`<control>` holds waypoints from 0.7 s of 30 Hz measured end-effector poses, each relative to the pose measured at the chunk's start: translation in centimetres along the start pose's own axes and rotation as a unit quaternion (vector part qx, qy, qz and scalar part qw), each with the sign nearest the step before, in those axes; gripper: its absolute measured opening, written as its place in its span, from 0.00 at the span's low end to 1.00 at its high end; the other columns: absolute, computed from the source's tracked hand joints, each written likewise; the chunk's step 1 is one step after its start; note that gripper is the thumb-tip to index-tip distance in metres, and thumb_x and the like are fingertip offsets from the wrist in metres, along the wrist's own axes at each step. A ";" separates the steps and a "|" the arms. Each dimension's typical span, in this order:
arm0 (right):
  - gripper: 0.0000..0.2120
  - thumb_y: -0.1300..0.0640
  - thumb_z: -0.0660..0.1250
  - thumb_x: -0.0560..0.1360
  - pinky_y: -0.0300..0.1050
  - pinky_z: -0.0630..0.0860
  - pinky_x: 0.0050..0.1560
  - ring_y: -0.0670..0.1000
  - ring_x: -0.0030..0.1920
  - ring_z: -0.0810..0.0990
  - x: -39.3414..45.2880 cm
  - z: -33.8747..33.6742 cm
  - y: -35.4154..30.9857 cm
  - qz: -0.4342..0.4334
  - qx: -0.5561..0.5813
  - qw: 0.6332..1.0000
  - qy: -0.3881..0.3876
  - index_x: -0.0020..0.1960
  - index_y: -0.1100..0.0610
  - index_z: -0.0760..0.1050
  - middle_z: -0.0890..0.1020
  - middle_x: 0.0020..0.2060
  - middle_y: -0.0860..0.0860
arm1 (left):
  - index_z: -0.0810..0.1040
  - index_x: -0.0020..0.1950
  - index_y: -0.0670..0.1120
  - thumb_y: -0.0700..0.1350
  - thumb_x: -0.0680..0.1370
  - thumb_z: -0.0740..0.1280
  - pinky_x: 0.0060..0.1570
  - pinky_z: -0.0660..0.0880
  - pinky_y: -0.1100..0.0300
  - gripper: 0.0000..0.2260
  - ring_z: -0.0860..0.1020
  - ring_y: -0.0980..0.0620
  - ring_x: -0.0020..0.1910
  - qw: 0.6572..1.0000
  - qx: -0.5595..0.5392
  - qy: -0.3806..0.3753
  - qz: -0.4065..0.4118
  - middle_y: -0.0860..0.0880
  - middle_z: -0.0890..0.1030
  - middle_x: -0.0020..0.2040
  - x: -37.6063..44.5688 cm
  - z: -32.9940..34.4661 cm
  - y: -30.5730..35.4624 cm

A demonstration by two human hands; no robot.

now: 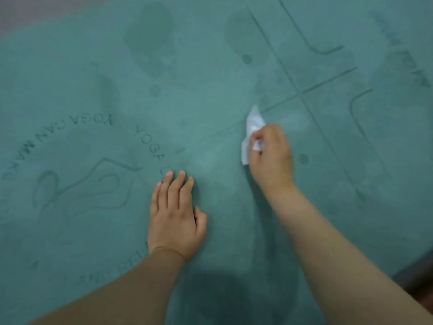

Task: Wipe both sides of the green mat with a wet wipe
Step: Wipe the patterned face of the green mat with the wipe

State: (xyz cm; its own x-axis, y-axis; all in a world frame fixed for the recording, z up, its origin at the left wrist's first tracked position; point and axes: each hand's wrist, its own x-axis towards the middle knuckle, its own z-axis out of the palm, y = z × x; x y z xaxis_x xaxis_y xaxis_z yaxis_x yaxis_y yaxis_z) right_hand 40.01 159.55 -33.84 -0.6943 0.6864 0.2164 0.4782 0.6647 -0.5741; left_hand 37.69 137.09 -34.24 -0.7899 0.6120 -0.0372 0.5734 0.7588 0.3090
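Two bare forearms enter from the bottom edge, at about six and four o'clock, and reach forward over a green mat [70, 66] that fills nearly the whole view from the head camera. Nearest, the left hand [175, 219] lies palm down on the mat just below the centre, fingers straight and close together, thumb out to the side — it presses the mat flat and holds nothing. A little farther, toward three o'clock of the centre, the right hand [271, 158] has its fingers curled round a crumpled white wet wipe [251, 132], whose loose end sticks out at the hand's eleven o'clock and touches the mat. At nine o'clock sits an embossed ring of lettering with a line-drawn figure inside; from the centre out toward one and two o'clock run straight guide lines, curved corner marks and a few small dark dots. Farther still, near twelve o'clock, are two darker oval patches, perhaps damp. A strip of floor shows at the far ten o'clock corner and a dark edge at four o'clock. Judging by its look, the mat is soft, flexible and grippy, light but wide and floppy — to turn it for the second side, taking an edge or corner with both hands would probably work best.
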 end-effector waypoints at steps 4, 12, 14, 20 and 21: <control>0.08 0.60 0.61 0.71 0.50 0.73 0.40 0.58 0.39 0.74 -7.5 0.9 -4.7 -0.287 0.088 0.914 -0.273 0.42 0.62 0.77 0.77 0.39 0.57 | 0.73 0.65 0.35 0.50 0.74 0.56 0.75 0.54 0.45 0.26 0.61 0.40 0.74 1.000 0.001 -0.018 -0.004 0.38 0.72 0.70 -0.1 0.0 0.2; 0.10 0.60 0.57 0.71 0.50 0.67 0.46 0.64 0.44 0.76 1.1 -2.6 3.7 0.174 -0.084 0.976 0.099 0.43 0.64 0.75 0.76 0.42 0.63 | 0.72 0.69 0.37 0.48 0.72 0.58 0.77 0.52 0.47 0.28 0.64 0.39 0.74 1.000 -0.012 0.004 0.006 0.38 0.72 0.70 0.1 -0.1 0.1; 0.07 0.61 0.58 0.71 0.53 0.67 0.44 0.63 0.42 0.75 -2.4 -0.2 -0.1 0.168 -0.094 0.976 0.106 0.43 0.62 0.73 0.75 0.41 0.62 | 0.72 0.69 0.37 0.47 0.72 0.58 0.77 0.53 0.47 0.28 0.64 0.39 0.73 1.000 -0.014 0.009 0.010 0.38 0.72 0.70 0.1 0.0 0.0; 0.05 0.58 0.60 0.76 0.48 0.73 0.49 0.55 0.49 0.78 -12.2 1.2 -5.6 -0.176 0.046 0.968 -0.172 0.51 0.56 0.72 0.80 0.48 0.54 | 0.67 0.67 0.38 0.46 0.75 0.55 0.75 0.52 0.48 0.22 0.62 0.41 0.73 0.999 -0.034 -0.008 0.021 0.38 0.73 0.69 0.2 -0.1 -0.2; 0.05 0.59 0.61 0.75 0.48 0.73 0.48 0.55 0.48 0.78 -11.4 1.0 -5.1 -0.198 0.049 0.961 -0.189 0.50 0.56 0.73 0.80 0.48 0.54 | 0.66 0.67 0.39 0.46 0.75 0.55 0.75 0.52 0.48 0.22 0.62 0.41 0.73 0.999 -0.034 -0.009 0.021 0.39 0.73 0.70 0.2 0.0 -0.3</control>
State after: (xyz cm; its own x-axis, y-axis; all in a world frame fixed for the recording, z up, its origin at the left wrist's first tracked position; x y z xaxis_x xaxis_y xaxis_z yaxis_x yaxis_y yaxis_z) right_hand 44.94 148.03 -34.15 -0.9659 0.2168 0.1418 0.0959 0.8077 -0.5818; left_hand 37.41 136.98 -34.33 -0.7604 0.6482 -0.0404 0.5898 0.7152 0.3751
